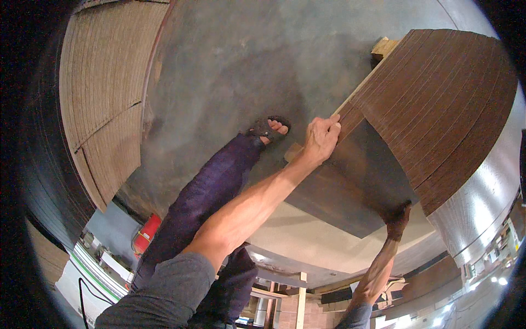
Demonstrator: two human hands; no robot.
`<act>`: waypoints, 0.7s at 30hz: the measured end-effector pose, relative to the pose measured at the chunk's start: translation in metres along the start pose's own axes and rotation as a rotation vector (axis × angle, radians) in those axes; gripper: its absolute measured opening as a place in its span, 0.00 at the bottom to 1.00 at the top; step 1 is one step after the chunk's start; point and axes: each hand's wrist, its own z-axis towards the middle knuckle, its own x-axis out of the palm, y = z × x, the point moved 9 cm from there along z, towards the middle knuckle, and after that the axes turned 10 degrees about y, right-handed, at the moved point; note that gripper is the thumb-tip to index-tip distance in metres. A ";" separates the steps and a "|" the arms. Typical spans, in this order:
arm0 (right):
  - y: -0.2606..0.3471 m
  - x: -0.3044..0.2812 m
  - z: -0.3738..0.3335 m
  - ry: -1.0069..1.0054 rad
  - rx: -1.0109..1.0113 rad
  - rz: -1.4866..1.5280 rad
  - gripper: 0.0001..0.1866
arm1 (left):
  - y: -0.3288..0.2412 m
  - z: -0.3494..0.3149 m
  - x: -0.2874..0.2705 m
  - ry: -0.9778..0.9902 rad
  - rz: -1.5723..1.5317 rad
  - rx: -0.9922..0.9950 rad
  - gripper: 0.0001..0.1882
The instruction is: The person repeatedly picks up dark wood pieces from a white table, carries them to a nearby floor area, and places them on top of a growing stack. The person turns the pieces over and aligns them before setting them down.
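Observation:
My left hand (323, 140) is closed round the far edge of a thin dark sheet (350, 189), its thumb on top. At the sheet's near right corner, my right hand (399, 219) grips the edge; shadow hides most of its fingers. The sheet lies tilted between both hands, at the end of a pile of brown grooved sheets (446, 109). Part of it seems to run under that pile, but I cannot tell how far. A pale surface (298, 222) shows below the dark sheet.
A second stack of brown sheets (107, 82) stands at the left. Wooden blocks (383, 48) support the right pile over the grey floor (230, 66). My sandalled foot (271, 129) is on that floor. A red object (146, 234) lies lower left, near wooden shelving (301, 299) behind.

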 end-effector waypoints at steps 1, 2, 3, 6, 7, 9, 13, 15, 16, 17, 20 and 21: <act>-0.001 -0.001 0.000 -0.008 -0.004 -0.006 0.42 | -0.002 0.000 0.001 0.030 -0.002 -0.034 0.21; -0.001 -0.002 0.000 -0.013 -0.009 -0.015 0.42 | -0.003 0.001 0.002 0.060 -0.004 -0.069 0.21; -0.001 -0.003 0.001 -0.012 -0.011 -0.016 0.41 | -0.007 0.002 0.002 0.077 -0.005 -0.083 0.21; -0.001 0.000 0.001 -0.011 -0.017 -0.019 0.41 | -0.009 0.002 -0.001 0.096 0.001 -0.123 0.22; 0.001 0.000 0.002 -0.012 -0.022 -0.024 0.41 | -0.010 0.002 -0.002 0.087 0.002 -0.130 0.23; 0.001 0.002 0.003 -0.016 -0.029 -0.039 0.40 | -0.009 0.002 0.000 0.122 -0.021 -0.166 0.24; 0.005 0.002 0.003 -0.022 -0.056 -0.077 0.39 | -0.031 -0.003 0.015 0.252 -0.228 -0.120 0.31; 0.003 0.002 0.001 -0.001 -0.043 -0.016 0.38 | -0.042 -0.004 0.020 0.317 -0.244 0.003 0.39; 0.002 0.004 0.003 0.017 -0.025 0.034 0.38 | -0.038 -0.006 0.024 0.357 -0.188 0.076 0.45; 0.000 0.004 0.002 0.028 -0.009 0.085 0.37 | -0.033 -0.006 0.027 0.375 -0.143 0.099 0.48; 0.003 -0.003 -0.002 -0.082 -0.062 -0.086 0.37 | -0.021 -0.010 0.033 0.365 -0.037 0.054 0.52; 0.004 -0.003 -0.004 -0.093 -0.079 -0.120 0.37 | -0.018 -0.011 0.035 0.385 -0.045 0.034 0.52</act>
